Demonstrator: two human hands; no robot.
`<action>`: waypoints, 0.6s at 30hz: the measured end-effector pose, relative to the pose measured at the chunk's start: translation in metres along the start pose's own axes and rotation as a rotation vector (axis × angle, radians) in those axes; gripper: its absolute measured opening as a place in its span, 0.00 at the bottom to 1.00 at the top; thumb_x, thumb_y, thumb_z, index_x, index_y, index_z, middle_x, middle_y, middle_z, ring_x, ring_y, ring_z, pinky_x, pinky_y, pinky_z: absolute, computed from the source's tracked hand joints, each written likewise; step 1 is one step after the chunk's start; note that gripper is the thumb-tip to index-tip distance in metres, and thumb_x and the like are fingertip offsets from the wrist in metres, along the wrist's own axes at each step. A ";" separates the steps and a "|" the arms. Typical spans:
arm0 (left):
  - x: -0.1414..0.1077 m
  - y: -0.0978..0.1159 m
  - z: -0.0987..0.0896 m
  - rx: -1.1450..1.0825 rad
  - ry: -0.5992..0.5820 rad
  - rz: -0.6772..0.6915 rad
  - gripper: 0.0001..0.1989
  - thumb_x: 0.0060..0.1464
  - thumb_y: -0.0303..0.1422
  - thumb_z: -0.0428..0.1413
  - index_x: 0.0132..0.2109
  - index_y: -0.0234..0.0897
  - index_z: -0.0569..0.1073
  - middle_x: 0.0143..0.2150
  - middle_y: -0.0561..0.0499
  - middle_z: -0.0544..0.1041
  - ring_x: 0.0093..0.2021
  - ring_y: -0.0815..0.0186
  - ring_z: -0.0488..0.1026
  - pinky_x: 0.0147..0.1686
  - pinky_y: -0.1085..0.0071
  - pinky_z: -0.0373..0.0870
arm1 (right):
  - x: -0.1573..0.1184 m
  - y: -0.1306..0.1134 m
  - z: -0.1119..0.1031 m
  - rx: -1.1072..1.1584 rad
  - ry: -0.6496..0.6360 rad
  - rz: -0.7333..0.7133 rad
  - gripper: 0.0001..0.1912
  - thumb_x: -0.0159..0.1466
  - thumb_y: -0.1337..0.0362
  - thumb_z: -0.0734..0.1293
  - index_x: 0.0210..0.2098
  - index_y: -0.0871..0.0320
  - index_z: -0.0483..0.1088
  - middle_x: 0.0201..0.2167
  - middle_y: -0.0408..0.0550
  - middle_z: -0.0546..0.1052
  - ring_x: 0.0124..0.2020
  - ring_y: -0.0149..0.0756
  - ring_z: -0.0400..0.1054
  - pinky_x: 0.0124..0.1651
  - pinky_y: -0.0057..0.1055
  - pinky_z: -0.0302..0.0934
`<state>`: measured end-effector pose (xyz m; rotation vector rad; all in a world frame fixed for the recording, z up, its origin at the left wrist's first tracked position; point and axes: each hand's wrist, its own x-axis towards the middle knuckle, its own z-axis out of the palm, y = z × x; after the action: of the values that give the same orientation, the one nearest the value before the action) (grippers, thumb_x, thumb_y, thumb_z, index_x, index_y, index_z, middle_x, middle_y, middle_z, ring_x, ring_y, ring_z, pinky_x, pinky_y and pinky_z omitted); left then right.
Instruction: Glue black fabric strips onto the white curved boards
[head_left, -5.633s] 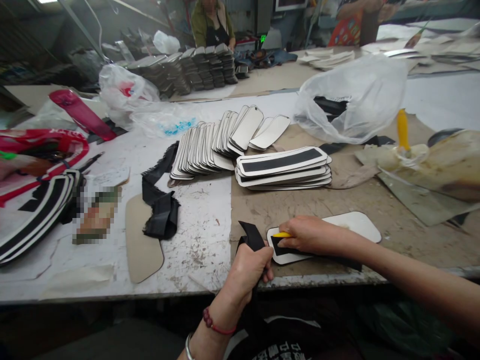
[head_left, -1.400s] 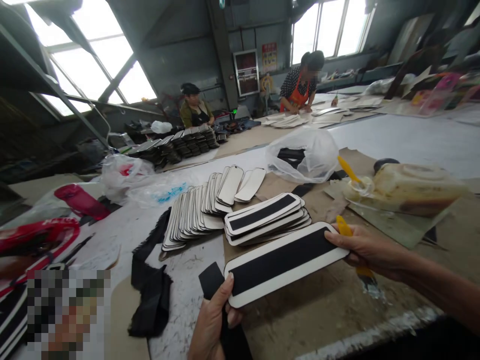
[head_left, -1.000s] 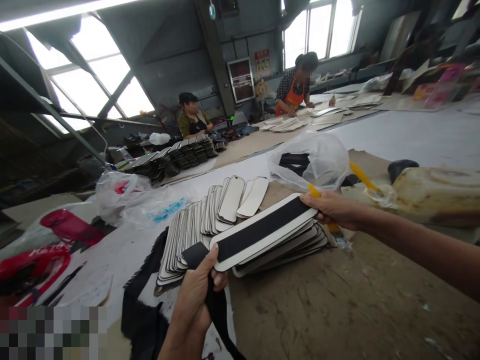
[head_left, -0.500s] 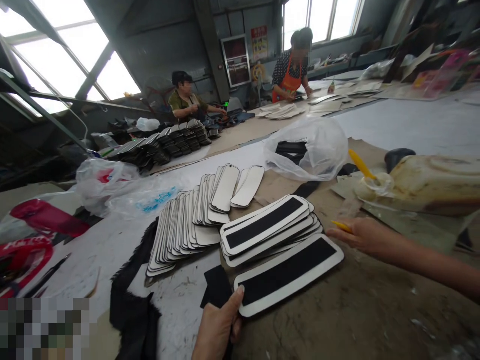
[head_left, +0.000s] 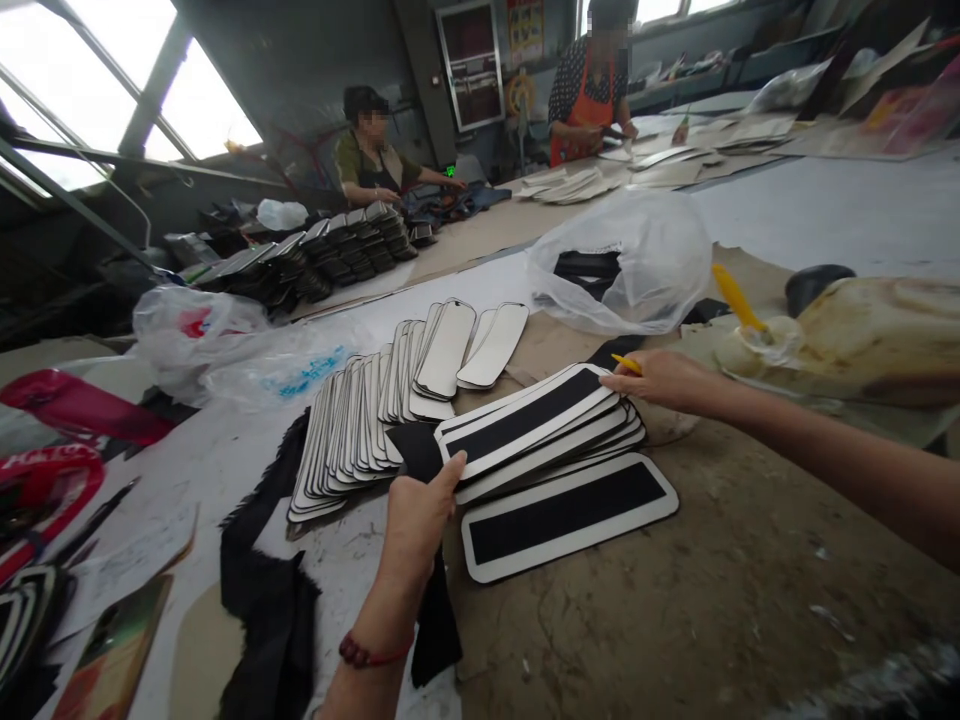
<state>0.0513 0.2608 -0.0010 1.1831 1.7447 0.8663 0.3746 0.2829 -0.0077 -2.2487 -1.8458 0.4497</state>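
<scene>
A stack of white, round-cornered panels point(head_left: 555, 470) lies in front of me, its top panel point(head_left: 480, 455) bearing a black strip. My left hand point(head_left: 420, 515) is closed on that panel's left end, thumb on top. Black fabric point(head_left: 435, 630) shows above and below this hand; whether the fingers hold it too is hidden. At the panel's right end is my right hand point(head_left: 660, 382), closed round a slim yellow stick point(head_left: 627, 365), fingertips at the panel's corner. Nearer me, a separate panel with a black strip point(head_left: 570, 515) lies flat on the brown board.
Many plain white panels point(head_left: 345, 435) lie fanned at left. Behind are a clear plastic bag point(head_left: 660, 270) and a stained container point(head_left: 870, 340) with a yellow handle point(head_left: 739, 300). Dark fabric point(head_left: 262, 600) lies left. Two people point(head_left: 375, 160) work across the table.
My left hand has let go of the near panel and moved up to the stack's top panel. My right hand has moved left and away from me to that panel's right end.
</scene>
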 end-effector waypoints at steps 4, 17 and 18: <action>0.010 0.006 0.001 -0.206 -0.052 0.036 0.24 0.40 0.38 0.65 0.10 0.34 0.63 0.09 0.55 0.60 0.14 0.75 0.56 0.16 0.77 0.52 | -0.003 -0.009 -0.004 0.355 -0.077 0.109 0.20 0.58 0.50 0.67 0.21 0.59 0.65 0.13 0.38 0.61 0.15 0.24 0.53 0.21 0.25 0.45; 0.011 -0.003 -0.008 -0.387 -0.222 -0.137 0.22 0.38 0.38 0.67 0.16 0.36 0.61 0.11 0.59 0.58 0.13 0.78 0.54 0.13 0.79 0.49 | -0.020 -0.004 -0.005 0.310 -0.158 0.161 0.23 0.60 0.45 0.64 0.25 0.61 0.62 0.16 0.36 0.58 0.18 0.19 0.50 0.23 0.22 0.42; 0.011 -0.006 -0.008 -0.400 -0.213 -0.153 0.23 0.37 0.39 0.67 0.16 0.36 0.60 0.11 0.60 0.57 0.13 0.78 0.53 0.13 0.79 0.49 | -0.019 -0.002 -0.003 0.278 -0.155 0.164 0.24 0.60 0.43 0.62 0.25 0.60 0.63 0.16 0.36 0.58 0.18 0.20 0.51 0.23 0.22 0.43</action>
<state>0.0394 0.2689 -0.0054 0.8328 1.3887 0.9095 0.3705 0.2651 -0.0023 -2.2328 -1.5539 0.8736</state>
